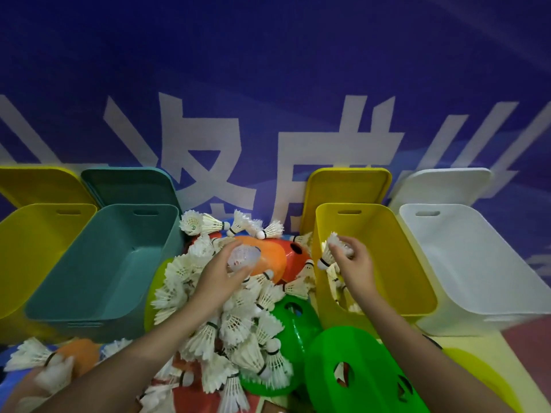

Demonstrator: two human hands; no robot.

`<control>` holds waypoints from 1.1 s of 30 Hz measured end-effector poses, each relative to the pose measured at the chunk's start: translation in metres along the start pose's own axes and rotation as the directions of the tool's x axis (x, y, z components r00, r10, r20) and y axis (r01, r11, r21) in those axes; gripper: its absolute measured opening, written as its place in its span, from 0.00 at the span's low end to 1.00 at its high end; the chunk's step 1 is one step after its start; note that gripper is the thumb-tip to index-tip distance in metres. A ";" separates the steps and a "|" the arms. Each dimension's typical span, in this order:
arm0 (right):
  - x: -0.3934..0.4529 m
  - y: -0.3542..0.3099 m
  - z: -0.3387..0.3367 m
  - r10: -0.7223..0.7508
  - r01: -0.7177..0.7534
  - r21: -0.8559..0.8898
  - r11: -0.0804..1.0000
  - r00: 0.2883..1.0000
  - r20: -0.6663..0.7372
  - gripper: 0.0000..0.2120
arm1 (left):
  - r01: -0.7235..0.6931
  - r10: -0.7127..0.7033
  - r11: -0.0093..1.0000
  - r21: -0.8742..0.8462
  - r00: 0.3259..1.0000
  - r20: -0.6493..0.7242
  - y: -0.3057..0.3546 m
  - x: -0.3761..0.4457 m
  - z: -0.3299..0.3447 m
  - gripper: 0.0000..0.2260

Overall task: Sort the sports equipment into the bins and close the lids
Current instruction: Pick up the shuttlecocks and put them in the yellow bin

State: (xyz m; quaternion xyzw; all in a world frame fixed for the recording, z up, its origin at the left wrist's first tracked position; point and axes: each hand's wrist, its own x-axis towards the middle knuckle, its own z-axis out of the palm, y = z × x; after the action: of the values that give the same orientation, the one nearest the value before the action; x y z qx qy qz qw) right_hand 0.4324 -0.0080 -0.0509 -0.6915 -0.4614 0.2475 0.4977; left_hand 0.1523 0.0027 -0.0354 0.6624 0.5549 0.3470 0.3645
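Right hand (353,263) holds a shuttlecock (329,251) over the yellow bin (417,296).
Cork points down-left, bin directly below; left hand (222,277) seemingly cups a blurred shuttlecock (pile beneath), farther away.

both hands (220,275) (354,263) outstretched, fingers curled

Right hand (353,263) holds shuttlecock (329,251), seemingly over yellow bin (396,234).

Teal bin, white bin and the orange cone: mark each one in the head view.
teal bin (98,263): head view, on its bare inside floor.
white bin (477,263): head view, on its bare inner wall.
orange cone (275,257): head view, on its upper surface left of the top hole.
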 end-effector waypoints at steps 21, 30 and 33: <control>0.033 0.082 -0.132 0.038 0.041 -0.452 0.891 0.985 0.166 0.34 | -0.156 0.059 0.961 0.229 0.922 0.382 0.095 0.075 0.215 0.29; 0.039 0.098 -0.128 -0.014 0.102 -0.506 0.857 0.985 0.173 0.26 | -0.019 -0.157 0.904 0.426 0.913 0.375 0.066 0.129 0.273 0.29; 0.041 0.100 -0.125 0.008 0.110 -0.543 0.833 0.977 0.211 0.25 | 0.059 -0.223 0.883 0.466 0.926 0.306 0.053 0.152 0.284 0.29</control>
State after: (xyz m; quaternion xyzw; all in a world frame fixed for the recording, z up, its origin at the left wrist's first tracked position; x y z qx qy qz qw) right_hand 0.5905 -0.0376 -0.0902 -0.7636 -0.5802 0.1604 0.2337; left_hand 0.4451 0.1193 -0.1209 0.7365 0.5934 0.0581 0.3196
